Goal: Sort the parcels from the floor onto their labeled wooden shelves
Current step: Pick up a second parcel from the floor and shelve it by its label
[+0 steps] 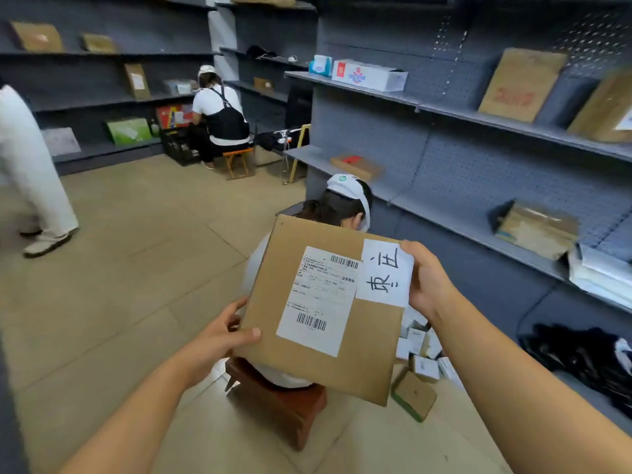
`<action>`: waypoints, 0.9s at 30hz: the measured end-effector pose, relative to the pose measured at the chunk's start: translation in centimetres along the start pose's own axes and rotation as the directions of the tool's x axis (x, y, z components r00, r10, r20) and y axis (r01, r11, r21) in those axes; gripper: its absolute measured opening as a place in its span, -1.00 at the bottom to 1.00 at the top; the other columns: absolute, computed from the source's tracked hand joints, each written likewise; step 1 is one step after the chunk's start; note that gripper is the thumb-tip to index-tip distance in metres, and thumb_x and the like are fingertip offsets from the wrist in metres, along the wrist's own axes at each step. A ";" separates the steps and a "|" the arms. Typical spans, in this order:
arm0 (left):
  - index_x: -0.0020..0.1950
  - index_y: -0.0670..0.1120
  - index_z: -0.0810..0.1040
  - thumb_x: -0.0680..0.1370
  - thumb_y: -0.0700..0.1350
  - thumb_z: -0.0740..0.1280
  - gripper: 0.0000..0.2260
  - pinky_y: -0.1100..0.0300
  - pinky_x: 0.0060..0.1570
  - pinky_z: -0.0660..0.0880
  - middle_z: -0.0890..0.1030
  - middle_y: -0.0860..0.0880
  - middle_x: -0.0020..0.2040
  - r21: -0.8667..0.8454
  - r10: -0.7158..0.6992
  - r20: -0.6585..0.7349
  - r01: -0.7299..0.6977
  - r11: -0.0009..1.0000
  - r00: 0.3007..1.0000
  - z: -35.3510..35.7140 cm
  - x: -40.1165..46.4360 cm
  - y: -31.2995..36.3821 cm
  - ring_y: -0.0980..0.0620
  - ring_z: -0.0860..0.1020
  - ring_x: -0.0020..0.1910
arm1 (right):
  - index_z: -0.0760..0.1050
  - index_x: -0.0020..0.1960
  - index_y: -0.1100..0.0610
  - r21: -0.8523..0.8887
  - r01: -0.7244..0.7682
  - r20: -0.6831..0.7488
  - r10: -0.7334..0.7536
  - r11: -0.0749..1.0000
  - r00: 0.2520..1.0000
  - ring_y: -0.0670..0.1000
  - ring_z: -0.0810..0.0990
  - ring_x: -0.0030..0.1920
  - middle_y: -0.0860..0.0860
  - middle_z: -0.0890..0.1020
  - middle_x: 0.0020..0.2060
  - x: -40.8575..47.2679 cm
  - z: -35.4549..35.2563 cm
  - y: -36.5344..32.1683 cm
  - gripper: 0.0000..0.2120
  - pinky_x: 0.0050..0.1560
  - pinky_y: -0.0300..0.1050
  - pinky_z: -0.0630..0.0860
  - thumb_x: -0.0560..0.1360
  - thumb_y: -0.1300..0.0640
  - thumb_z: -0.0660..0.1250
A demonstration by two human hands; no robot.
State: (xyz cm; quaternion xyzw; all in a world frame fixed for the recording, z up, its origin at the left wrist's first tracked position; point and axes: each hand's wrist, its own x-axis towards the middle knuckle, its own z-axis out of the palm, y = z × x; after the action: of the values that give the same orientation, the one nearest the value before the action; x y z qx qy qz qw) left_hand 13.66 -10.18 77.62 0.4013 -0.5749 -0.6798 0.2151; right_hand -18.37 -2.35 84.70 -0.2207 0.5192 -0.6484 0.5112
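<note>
- While the left hand [225, 331] pinches the parcel [325, 309] at 8 o'clock and the right hand [425, 280] grips 2 o'clock, it sits mid-air.
- Held just by corners, it could slip onto the seated person [345, 203] underneath.

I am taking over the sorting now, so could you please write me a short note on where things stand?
Left hand grips the lower left edge of the cardboard parcel; right hand holds its upper right corner by the handwritten white label.
Parcel is held up, label facing you, not yet shelved.
More small boxes lie on the floor beside a seated person.
Several parcels already sit on the grey shelves.
Left: shelve this one, then the floor pile.
</note>
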 end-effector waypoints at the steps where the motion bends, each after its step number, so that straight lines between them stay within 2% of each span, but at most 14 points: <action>1: 0.31 0.16 0.32 0.15 0.02 0.50 -0.25 0.20 -0.13 0.51 0.52 -0.05 0.18 -0.021 -0.004 0.021 0.005 1.000 1.000 0.1 1.0 0.0 0.02 0.56 0.06 | 0.60 -0.05 0.15 0.001 0.008 -0.059 -0.008 1.000 0.998 0.17 0.62 -0.08 0.14 0.69 -0.15 -0.5 -0.1 0.0 -0.75 -0.05 0.06 0.58 0.52 0.07 0.17; 3: 0.33 0.13 0.31 0.17 -0.02 0.49 -0.25 0.18 -0.15 0.50 0.54 -0.03 0.13 -0.060 -0.008 0.076 0.013 0.998 0.997 0.5 2.8 -0.1 0.02 0.57 -0.01 | 0.57 0.01 0.13 -0.011 0.032 -0.209 -0.033 0.999 0.977 0.14 0.65 -0.06 0.11 0.70 -0.11 -1.5 -0.8 0.3 -0.76 -0.08 0.06 0.61 0.54 0.00 0.22; 5: 0.30 0.13 0.32 0.11 0.03 0.51 -0.21 0.14 -0.14 0.48 0.55 -0.03 0.14 -0.060 -0.036 0.144 0.045 0.997 0.989 1.6 4.4 -0.2 -0.02 0.57 0.00 | 0.53 0.15 0.09 -0.071 0.039 -0.318 -0.059 0.997 0.946 0.13 0.67 0.01 0.11 0.70 -0.01 -2.5 -1.9 0.9 -0.66 0.04 0.13 0.59 0.55 -0.11 0.20; 7: 0.27 0.14 0.32 0.14 0.01 0.51 -0.26 0.12 -0.13 0.48 0.53 -0.04 0.16 -0.047 -0.051 0.204 0.062 0.997 0.978 3.2 5.8 -0.2 -0.05 0.56 0.04 | 0.48 0.26 0.07 -0.135 0.024 -0.380 -0.074 0.991 0.922 0.13 0.66 0.05 0.09 0.69 0.04 -3.8 -3.4 1.9 -0.60 0.13 0.16 0.56 0.56 -0.14 0.17; 9: 0.30 0.14 0.28 0.24 -0.07 0.49 -0.31 0.12 -0.14 0.48 0.51 -0.07 0.16 -0.040 -0.064 0.252 0.077 0.996 0.966 5.2 7.2 -0.3 -0.07 0.55 0.05 | 0.45 0.28 0.04 -0.176 0.018 -0.444 -0.096 0.984 0.891 0.05 0.66 0.05 0.02 0.69 0.06 -5.7 -5.3 2.8 -0.63 0.10 0.04 0.57 0.57 -0.11 0.16; 11: 0.33 0.12 0.25 0.32 -0.12 0.51 -0.32 0.09 -0.12 0.50 0.49 -0.09 0.19 -0.029 -0.066 0.301 0.078 0.997 0.951 7.6 8.4 -0.1 -0.09 0.53 0.09 | 0.46 0.25 -0.03 -0.234 0.030 -0.467 -0.139 0.972 0.874 -0.07 0.66 -0.03 -0.08 0.68 0.06 -8.2 -6.5 3.3 -0.71 -0.14 -0.19 0.58 0.57 -0.05 0.19; 12: 0.35 0.12 0.24 0.32 -0.11 0.48 -0.32 0.07 -0.10 0.52 0.47 -0.10 0.21 -0.021 -0.065 0.328 0.076 0.997 0.942 8.9 8.9 0.0 -0.11 0.52 0.12 | 0.46 0.24 -0.07 -0.265 0.035 -0.472 -0.162 0.964 0.867 -0.10 0.66 -0.04 -0.11 0.67 0.07 -9.4 -7.2 3.5 -0.73 -0.20 -0.25 0.56 0.56 -0.02 0.22; 15: 0.38 0.12 0.22 0.28 -0.07 0.46 -0.27 0.05 -0.13 0.58 0.45 -0.13 0.24 0.008 -0.074 0.398 0.078 0.997 0.914 13.2 10.2 0.4 -0.15 0.53 0.12 | 0.45 0.23 -0.10 -0.327 0.034 -0.527 -0.212 0.944 0.823 -0.05 0.64 0.05 -0.08 0.65 0.09 -12.5 -9.7 4.2 -0.68 0.00 -0.10 0.60 0.49 0.04 0.35; 16: 0.37 0.12 0.22 0.31 -0.10 0.46 -0.30 0.08 -0.16 0.59 0.46 -0.13 0.23 0.014 -0.071 0.411 0.071 0.997 0.909 14.9 10.4 0.6 -0.14 0.54 0.11 | 0.43 0.24 -0.08 -0.327 0.023 -0.562 -0.214 0.945 0.799 -0.04 0.64 0.05 -0.06 0.65 0.09 -13.5 -10.7 4.5 -0.63 0.01 -0.10 0.59 0.46 0.05 0.39; 19: 0.31 0.16 0.24 0.43 -0.18 0.41 -0.43 0.03 -0.09 0.57 0.46 -0.11 0.23 0.030 -0.069 0.442 0.061 0.998 0.895 19.7 10.9 0.8 -0.13 0.54 0.10 | 0.39 0.27 -0.02 -0.300 0.003 -0.644 -0.205 0.954 0.737 -0.05 0.62 0.06 -0.03 0.61 0.12 -16.1 -13.5 5.2 -0.52 -0.08 -0.21 0.56 0.40 0.11 0.46; 23: 0.40 0.17 0.20 0.43 -0.13 0.42 -0.36 -0.12 0.09 0.52 0.48 -0.07 0.25 0.072 -0.068 0.500 0.037 0.997 0.863 25.6 11.1 0.9 -0.09 0.55 0.11 | 0.29 0.37 -0.01 -0.249 0.046 -0.729 -0.219 0.967 0.649 -0.03 0.59 0.08 0.01 0.57 0.15 -19.2 -17.4 5.4 -0.38 -0.15 -0.27 0.57 0.39 0.23 0.45; 27: 0.33 0.24 0.25 0.45 -0.09 0.40 -0.46 -0.06 0.19 0.45 0.51 -0.02 0.24 0.124 -0.047 0.573 -0.030 0.992 0.818 31.4 10.4 1.5 -0.02 0.55 0.12 | 0.29 0.35 -0.02 -0.264 0.072 -0.792 -0.259 0.962 0.553 -0.06 0.57 0.05 -0.02 0.57 0.13 -21.7 -20.6 4.4 -0.38 -0.23 -0.29 0.55 0.39 0.30 0.42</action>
State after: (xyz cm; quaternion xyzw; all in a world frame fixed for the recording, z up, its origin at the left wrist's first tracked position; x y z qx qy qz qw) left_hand -17.58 0.72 76.42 0.1931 -0.6535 -0.7318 0.0028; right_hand -25.07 26.56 78.54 0.0062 0.7358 -0.6658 0.1235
